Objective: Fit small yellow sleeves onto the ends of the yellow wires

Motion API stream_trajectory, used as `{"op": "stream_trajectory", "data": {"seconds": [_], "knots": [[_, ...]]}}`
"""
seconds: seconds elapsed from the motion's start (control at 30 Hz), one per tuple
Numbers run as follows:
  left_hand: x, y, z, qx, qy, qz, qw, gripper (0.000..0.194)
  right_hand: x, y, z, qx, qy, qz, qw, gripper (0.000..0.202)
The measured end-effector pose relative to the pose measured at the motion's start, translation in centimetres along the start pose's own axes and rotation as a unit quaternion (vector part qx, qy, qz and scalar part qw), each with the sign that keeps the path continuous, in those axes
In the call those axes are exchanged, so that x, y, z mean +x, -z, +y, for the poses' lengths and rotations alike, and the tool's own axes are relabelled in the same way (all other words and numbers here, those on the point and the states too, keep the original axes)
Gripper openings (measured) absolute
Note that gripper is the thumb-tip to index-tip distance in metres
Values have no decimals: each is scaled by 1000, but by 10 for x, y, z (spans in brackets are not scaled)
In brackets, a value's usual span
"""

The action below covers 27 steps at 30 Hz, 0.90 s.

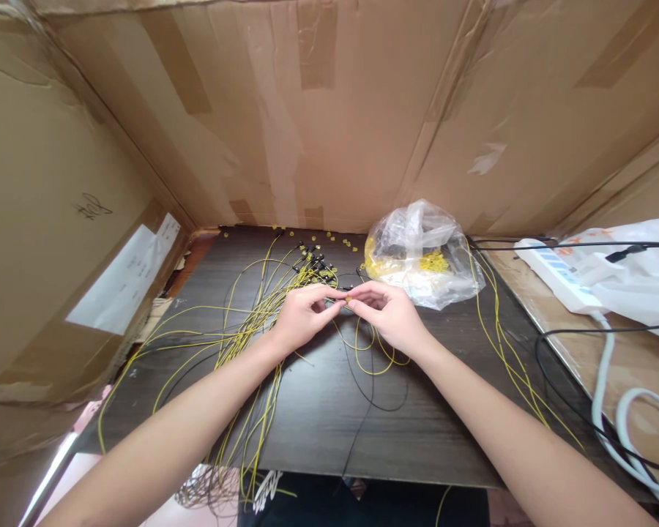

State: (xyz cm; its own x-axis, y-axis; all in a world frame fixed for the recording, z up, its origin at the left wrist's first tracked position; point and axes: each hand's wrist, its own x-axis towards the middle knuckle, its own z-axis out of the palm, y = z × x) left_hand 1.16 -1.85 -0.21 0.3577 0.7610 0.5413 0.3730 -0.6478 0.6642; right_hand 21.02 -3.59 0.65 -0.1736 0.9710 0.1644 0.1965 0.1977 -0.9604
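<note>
My left hand [303, 316] and my right hand [389, 313] meet fingertip to fingertip over the dark tabletop, both pinched closed. A small yellowish piece [348, 298] shows at the right fingertips. The left fingers pinch a thin wire whose end is mostly hidden. Below the hands, a loop of yellow wire [374, 372] and a thin black wire [356, 435] lie on the table. Beside the left hand spreads a bundle of yellow wires [247, 329] with black ends [319, 265] gathered behind it.
Small yellow pieces [331, 236] are scattered near the back. A clear plastic bag [450, 285] with yellow pieces inside stands behind my right hand. At right are a white power strip [560, 278] and cables. Cardboard walls [329, 146] enclose the back and left.
</note>
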Motion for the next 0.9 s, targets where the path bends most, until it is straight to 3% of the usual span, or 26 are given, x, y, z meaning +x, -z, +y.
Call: {"op": "stream_trajectory", "data": {"seconds": [0.27, 0.6, 0.9], "knots": [[0, 0, -3, -2, -48, 4, 999, 12, 1, 0, -1, 22, -21, -3, 1000, 19], [0, 0, -2, 4, -41, 4, 999, 12, 2, 2, 1, 56, -45, -8, 997, 22], [1, 0, 0, 17, -24, 9, 1000, 12, 2, -2, 3, 20, -19, -2, 1000, 18]]}}
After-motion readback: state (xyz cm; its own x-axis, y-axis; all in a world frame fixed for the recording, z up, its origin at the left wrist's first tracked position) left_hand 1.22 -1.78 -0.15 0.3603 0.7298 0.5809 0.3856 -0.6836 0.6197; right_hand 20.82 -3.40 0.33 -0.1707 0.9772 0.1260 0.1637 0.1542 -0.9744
